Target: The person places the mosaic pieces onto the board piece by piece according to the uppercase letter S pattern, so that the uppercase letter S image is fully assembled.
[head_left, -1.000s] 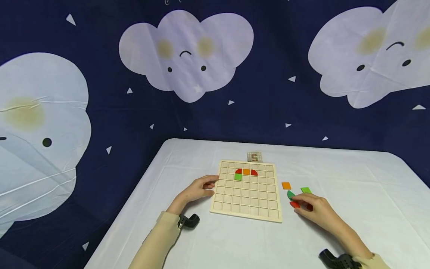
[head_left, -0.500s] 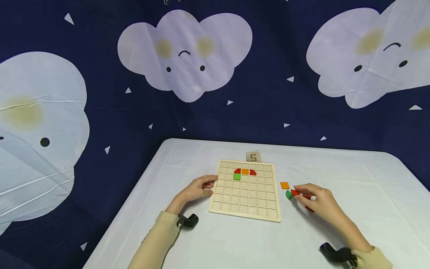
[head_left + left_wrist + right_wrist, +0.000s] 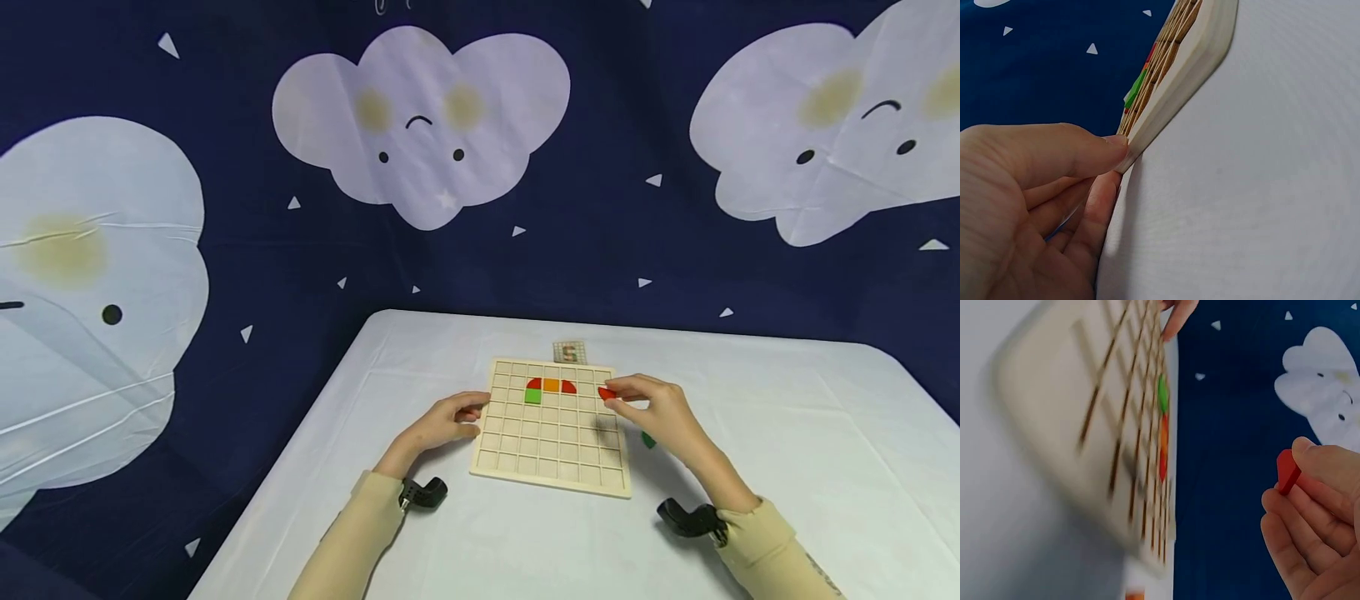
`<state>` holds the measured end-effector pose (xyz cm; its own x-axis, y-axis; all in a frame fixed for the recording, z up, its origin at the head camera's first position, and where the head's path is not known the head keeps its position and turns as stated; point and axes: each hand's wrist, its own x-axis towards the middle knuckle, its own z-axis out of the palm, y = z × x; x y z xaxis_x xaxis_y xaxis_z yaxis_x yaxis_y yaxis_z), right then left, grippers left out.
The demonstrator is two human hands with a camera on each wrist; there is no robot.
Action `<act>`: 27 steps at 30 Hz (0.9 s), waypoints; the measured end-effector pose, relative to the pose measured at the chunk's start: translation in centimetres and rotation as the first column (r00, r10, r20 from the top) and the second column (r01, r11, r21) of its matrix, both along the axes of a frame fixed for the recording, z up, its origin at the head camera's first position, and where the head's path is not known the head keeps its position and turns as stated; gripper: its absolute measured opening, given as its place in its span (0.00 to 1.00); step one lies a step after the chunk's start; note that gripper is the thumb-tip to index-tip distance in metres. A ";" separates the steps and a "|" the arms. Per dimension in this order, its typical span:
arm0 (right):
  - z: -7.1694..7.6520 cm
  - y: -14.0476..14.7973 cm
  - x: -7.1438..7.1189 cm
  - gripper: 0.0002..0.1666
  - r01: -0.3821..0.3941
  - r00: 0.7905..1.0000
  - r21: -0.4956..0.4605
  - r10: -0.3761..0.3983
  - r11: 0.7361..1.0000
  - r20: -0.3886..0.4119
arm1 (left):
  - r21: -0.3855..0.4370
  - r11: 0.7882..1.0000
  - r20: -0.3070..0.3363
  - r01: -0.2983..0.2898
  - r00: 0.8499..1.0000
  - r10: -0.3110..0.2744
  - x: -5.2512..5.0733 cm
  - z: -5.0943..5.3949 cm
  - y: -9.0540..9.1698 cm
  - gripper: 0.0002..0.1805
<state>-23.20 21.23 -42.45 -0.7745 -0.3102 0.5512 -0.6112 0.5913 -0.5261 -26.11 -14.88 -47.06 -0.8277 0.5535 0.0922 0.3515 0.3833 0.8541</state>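
My right hand point(image 3: 667, 417) pinches a red quarter-circle tile point(image 3: 606, 393) between thumb and fingertips, over the right edge of the wooden grid board point(image 3: 551, 483). In the right wrist view, that red tile point(image 3: 1286, 470) stands out from the fingertips, held in the air. My left hand point(image 3: 442, 425) rests against the board's left edge; thumb point(image 3: 1100, 153) and fingers touch the rim. On the board's upper rows lie an orange square tile point(image 3: 551, 385) between two red quarter-circle tiles, and a green square tile point(image 3: 533, 396) below the left red one.
A small pattern card point(image 3: 570, 352) with a figure on a grid lies behind the board. Right of the board, a dark green tile point(image 3: 648, 439) is partly covered by my right hand. An orange tile point(image 3: 1135, 594) shows at the lower edge of the right wrist view.
My right hand picked up a red quarter-circle tile from the loose tiles and carried it left and away from me, to the board's right edge. The left hand stayed at the board.
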 end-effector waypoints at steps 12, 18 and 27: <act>-0.2 -6.5 -2.1 0.15 -0.059 0.998 -0.081 0.061 0.995 0.019 | -0.016 1.000 0.008 -0.014 1.000 0.014 0.1 0.2 0.0 0.31; -0.9 -8.3 -2.3 0.15 -0.061 0.996 -0.078 0.066 0.995 0.064 | -0.022 1.000 -0.001 -0.009 1.000 0.009 -0.1 -0.1 -0.1 0.31; -2.7 -9.8 -2.7 0.14 -0.080 0.990 -0.073 0.087 0.994 0.112 | -0.019 1.000 0.006 0.000 1.000 0.000 -0.3 0.0 -0.1 0.31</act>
<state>-25.86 11.41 -45.17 -0.8068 -0.3413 0.4823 -0.5903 0.5012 -0.6328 -26.37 -14.95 -47.09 -0.8284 0.5548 0.0763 0.3460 0.3999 0.8487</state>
